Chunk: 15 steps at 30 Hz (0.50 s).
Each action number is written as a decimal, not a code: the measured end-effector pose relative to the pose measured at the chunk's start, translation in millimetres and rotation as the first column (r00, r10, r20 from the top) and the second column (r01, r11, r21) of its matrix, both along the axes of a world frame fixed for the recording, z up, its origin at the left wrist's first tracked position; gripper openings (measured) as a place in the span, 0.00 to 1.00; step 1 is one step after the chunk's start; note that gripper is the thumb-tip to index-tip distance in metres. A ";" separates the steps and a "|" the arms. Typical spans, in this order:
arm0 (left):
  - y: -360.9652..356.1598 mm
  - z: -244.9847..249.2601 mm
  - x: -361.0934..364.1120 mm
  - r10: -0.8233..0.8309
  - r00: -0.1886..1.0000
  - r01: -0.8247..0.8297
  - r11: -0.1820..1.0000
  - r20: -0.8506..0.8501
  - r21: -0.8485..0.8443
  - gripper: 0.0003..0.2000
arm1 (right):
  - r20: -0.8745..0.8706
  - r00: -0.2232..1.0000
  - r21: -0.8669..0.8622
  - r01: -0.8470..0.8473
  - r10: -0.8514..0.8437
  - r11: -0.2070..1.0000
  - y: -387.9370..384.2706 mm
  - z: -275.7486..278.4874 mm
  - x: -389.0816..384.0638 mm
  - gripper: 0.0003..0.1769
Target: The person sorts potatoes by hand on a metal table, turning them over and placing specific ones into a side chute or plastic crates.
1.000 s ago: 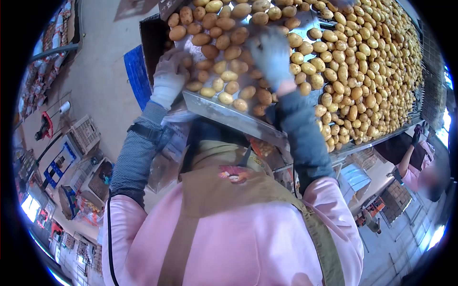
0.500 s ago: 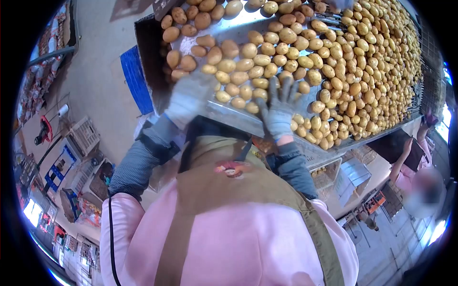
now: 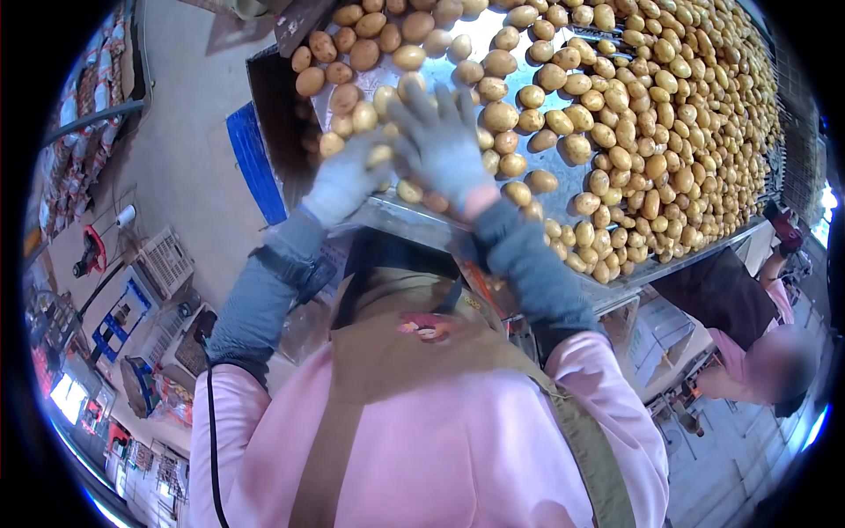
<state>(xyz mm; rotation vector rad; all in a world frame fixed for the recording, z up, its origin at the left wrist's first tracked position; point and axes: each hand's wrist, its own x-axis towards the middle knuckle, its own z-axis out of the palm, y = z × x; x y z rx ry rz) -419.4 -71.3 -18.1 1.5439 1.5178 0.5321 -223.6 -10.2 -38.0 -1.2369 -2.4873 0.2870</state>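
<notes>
Many yellow-brown potatoes [image 3: 651,158] cover a metal sorting table [image 3: 418,220] in front of me. My right hand [image 3: 440,145], in a grey-white glove, lies over the potatoes near the table's left part, its fingers spread and pointing away from me. Just left of it, my left hand [image 3: 348,179], gloved the same way, is low over the potatoes by the table's near left corner. Motion blurs its fingers, and a potato [image 3: 378,157] shows at their tips. Both gloves hide some potatoes beneath them.
A dark-walled opening [image 3: 280,114] borders the table's left end, with a blue panel [image 3: 255,163] outside it. Filled sacks [image 3: 79,123] are stacked far left. Plastic crates [image 3: 165,260] stand on the floor. Another person [image 3: 748,308] works at the table's right end.
My right hand has moved left across the table, close to my left hand. Potatoes near both hands have shifted, baring more metal to the right. The other person has changed posture.
</notes>
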 end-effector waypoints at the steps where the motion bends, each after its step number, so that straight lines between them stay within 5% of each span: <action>1: -4.4 -0.2 -8.1 0.116 0.993 -0.120 0.983 -0.036 -0.136 0.19 | 0.051 0.999 -0.106 0.002 0.003 0.994 -23.5 22.4 17.7 0.24; 6: -25.0 -30.4 -48.0 0.473 0.869 -0.424 0.864 0.147 -0.272 0.13 | 0.227 0.932 -0.234 0.335 -0.284 0.913 -90.9 30.0 77.6 0.30; 7: -21.2 -40.3 -45.8 0.478 0.871 -0.458 0.874 0.116 -0.163 0.12 | 0.243 0.916 -0.253 0.377 -0.319 0.891 -91.2 29.2 69.8 0.31; 9: -3.9 -44.0 -31.4 0.504 0.861 -0.507 0.860 0.063 0.055 0.12 | 0.156 0.970 -0.279 0.226 -0.188 0.934 -73.9 33.0 55.0 0.28; 10: 6.6 -32.2 -25.1 0.429 0.901 -0.408 0.887 -0.060 0.214 0.11 | 0.028 0.996 -0.192 0.094 -0.090 0.977 -51.7 34.8 51.7 0.18; 12: 20.0 -23.9 -17.2 0.423 0.886 -0.359 0.886 -0.192 0.294 0.11 | 0.074 0.997 -0.153 0.021 -0.010 0.988 -2.3 13.0 48.3 0.08; 13: 25.3 -21.0 -14.3 0.418 0.871 -0.326 0.886 -0.260 0.330 0.12 | 0.062 0.995 0.030 0.072 -0.074 0.997 24.9 23.4 38.7 0.08; 15: 30.4 -11.7 -4.5 0.349 0.885 -0.249 0.914 -0.308 0.320 0.12 | 0.059 0.998 -0.082 0.005 0.000 0.997 90.5 13.8 18.9 0.12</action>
